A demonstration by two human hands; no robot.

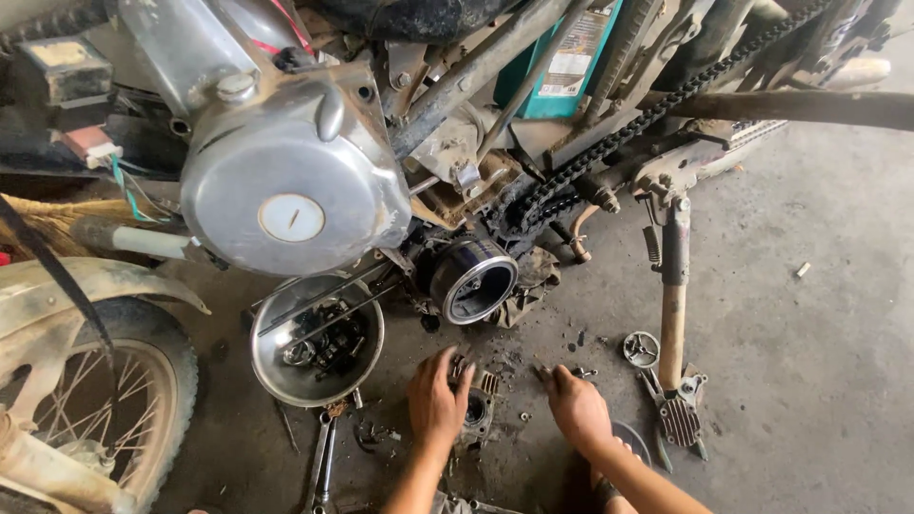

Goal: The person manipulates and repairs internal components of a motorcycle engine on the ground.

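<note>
Head view looks down on an oily concrete floor (809,381) beneath a stripped motorcycle engine (295,181), where the left hand (436,400) lies with fingers spread over a small finned engine part (476,409), touching it. Just to its right, the right hand (576,405) rests on the floor with fingers loosely curled (whether it pinches anything I cannot tell), while a steel bowl (276,376) of parts sits near the left hand.
</note>
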